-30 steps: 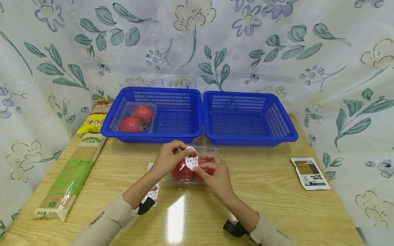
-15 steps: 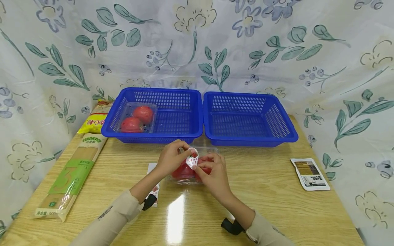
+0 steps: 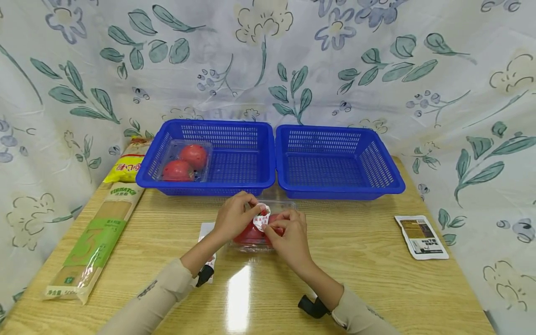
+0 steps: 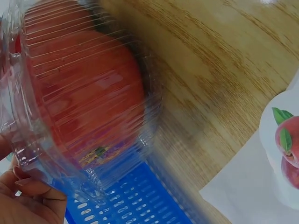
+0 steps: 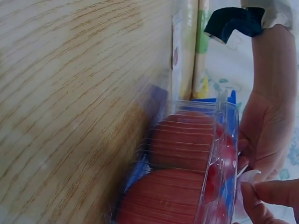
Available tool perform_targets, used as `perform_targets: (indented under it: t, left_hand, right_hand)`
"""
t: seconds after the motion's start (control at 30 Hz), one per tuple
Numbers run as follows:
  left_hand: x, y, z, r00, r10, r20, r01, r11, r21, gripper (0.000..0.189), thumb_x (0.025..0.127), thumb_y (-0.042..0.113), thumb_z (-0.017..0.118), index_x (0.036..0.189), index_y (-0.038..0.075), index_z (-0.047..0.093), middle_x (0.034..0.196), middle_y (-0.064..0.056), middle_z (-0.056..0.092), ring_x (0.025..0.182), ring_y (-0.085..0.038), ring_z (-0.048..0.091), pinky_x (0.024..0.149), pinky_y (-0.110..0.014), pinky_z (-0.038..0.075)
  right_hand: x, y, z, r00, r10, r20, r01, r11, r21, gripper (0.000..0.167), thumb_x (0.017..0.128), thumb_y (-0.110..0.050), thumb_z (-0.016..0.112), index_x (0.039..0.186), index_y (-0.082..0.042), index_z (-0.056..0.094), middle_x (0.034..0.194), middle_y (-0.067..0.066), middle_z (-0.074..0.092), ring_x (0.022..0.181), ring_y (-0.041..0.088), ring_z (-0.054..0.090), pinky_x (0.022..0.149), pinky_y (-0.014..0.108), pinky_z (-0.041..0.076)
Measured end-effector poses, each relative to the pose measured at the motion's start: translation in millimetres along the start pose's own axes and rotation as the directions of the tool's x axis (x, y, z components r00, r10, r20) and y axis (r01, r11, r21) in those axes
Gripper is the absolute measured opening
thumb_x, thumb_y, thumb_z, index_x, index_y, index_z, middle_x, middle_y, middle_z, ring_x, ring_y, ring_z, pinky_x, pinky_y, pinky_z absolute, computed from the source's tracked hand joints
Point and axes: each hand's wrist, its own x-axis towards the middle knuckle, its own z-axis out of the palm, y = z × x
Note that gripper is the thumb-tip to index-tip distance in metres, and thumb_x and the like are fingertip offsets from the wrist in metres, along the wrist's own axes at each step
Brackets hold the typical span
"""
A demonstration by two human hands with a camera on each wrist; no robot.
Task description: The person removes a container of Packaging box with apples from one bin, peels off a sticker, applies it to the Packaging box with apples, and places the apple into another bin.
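My left hand (image 3: 234,217) and right hand (image 3: 291,236) pinch a small white sticker (image 3: 260,221) printed with red fruit and red lettering. The left holds its upper edge and the right its lower edge. Directly beneath it on the table is a clear plastic clamshell box (image 3: 255,249) with large round red fruit (image 4: 93,88) inside. Both hands partly cover the box in the head view. In the right wrist view, the sticker (image 5: 240,200) shows beside the box lid. A white sticker sheet (image 3: 207,230) lies by my left forearm, partly hidden under it.
Behind stand two blue baskets: the left basket (image 3: 234,184) holds another clear box of red fruit (image 3: 193,157), and the right basket (image 3: 339,190) is beside it. Noodle pack (image 3: 94,237) and yellow bag (image 3: 127,165) lie left. A white-edged pouch (image 3: 420,237) lies right.
The sticker has come down slightly over the box, still between both hands. My left forearm has shifted a little to the right, covering more of the sticker sheet.
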Motion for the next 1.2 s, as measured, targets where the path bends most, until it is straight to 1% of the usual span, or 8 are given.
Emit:
perform_targets:
  t: [0.23,0.37,0.5,0.6,0.7,0.83,1.1,1.2]
  left_hand:
    - [-2.0,1.8,3.0,1.0,0.029,-0.011,-0.028,0.996,0.087,0.015,0.09,0.03,0.073,0.084,0.016,0.072,0.081,0.002,0.059,0.068,-0.012,0.051,0.06,-0.029,0.04]
    - [-2.7,0.4,5.3,0.998,0.057,-0.02,-0.054,0.99,0.131,0.015,0.09,0.031,0.072,0.083,0.017,0.072,0.08,0.003,0.058,0.068,-0.011,0.051,0.058,-0.029,0.041]
    - [-3.9,-1.4,7.5,0.996,0.081,-0.036,-0.075,0.986,0.149,0.016,0.091,0.031,0.071,0.082,0.018,0.07,0.078,0.003,0.057,0.068,-0.012,0.051,0.057,-0.03,0.041]
    - [-5.0,-3.3,9.9,0.991,0.117,-0.058,-0.106,0.98,0.168,0.017,0.092,0.032,0.07,0.082,0.018,0.07,0.078,0.004,0.057,0.07,-0.013,0.056,0.057,-0.03,0.043]
    - [-6.1,-5.4,12.4,0.983,0.164,-0.08,-0.145,0.969,0.199,0.016,0.093,0.031,0.069,0.084,0.019,0.07,0.079,0.004,0.057,0.071,-0.015,0.06,0.056,-0.031,0.044]
    - [-7.5,-6.7,14.2,0.972,0.211,-0.104,-0.183,0.956,0.229,0.014,0.094,0.03,0.068,0.085,0.019,0.07,0.079,0.003,0.057,0.069,-0.015,0.06,0.054,-0.03,0.044]
    - [-7.6,-8.1,15.8,0.962,0.243,-0.129,-0.209,0.95,0.231,0.013,0.094,0.025,0.069,0.084,0.017,0.067,0.078,0.001,0.056,0.065,-0.015,0.058,0.052,-0.03,0.043]
    - [-7.4,-8.6,16.1,0.959,0.251,-0.133,-0.214,0.946,0.244,0.013,0.094,0.025,0.068,0.084,0.017,0.066,0.078,0.002,0.055,0.062,-0.014,0.054,0.052,-0.03,0.041]
  right_hand:
    - [-0.3,-1,1,1.0,0.013,-0.003,-0.013,1.0,-0.022,0.013,0.078,-0.013,0.079,0.067,-0.009,0.077,0.09,0.005,0.058,0.099,0.021,0.043,0.091,0.042,0.032]
    - [-1.3,-1,2,1.0,-0.002,-0.01,0.001,0.999,-0.045,0.013,0.078,-0.013,0.078,0.067,-0.008,0.077,0.088,0.005,0.057,0.097,0.023,0.043,0.091,0.044,0.031]
    - [-1.3,0,3,1.0,-0.023,-0.016,0.022,0.997,-0.074,0.013,0.079,-0.014,0.078,0.067,-0.008,0.076,0.087,0.005,0.057,0.097,0.023,0.043,0.089,0.044,0.031]
    - [-0.9,0,4,0.999,-0.032,-0.021,0.03,0.995,-0.094,0.013,0.079,-0.015,0.078,0.068,-0.008,0.077,0.087,0.005,0.058,0.096,0.023,0.044,0.087,0.044,0.031]
    - [-0.4,0,4,0.999,-0.04,-0.022,0.037,0.991,-0.126,0.012,0.079,-0.015,0.079,0.069,-0.008,0.077,0.086,0.005,0.058,0.095,0.024,0.045,0.086,0.044,0.032]
    - [0.9,-1,4,0.999,-0.047,-0.018,0.044,0.987,-0.154,0.013,0.079,-0.014,0.078,0.069,-0.008,0.077,0.084,0.005,0.058,0.094,0.024,0.045,0.087,0.045,0.032]
    - [1.8,-1,3,0.999,-0.042,-0.02,0.038,0.986,-0.16,0.016,0.08,-0.014,0.077,0.065,-0.009,0.074,0.085,0.007,0.059,0.093,0.024,0.046,0.088,0.044,0.033]
    - [2.1,0,4,0.999,-0.048,-0.026,0.043,0.984,-0.172,0.017,0.08,-0.015,0.077,0.064,-0.01,0.073,0.085,0.007,0.059,0.092,0.025,0.045,0.087,0.044,0.034]
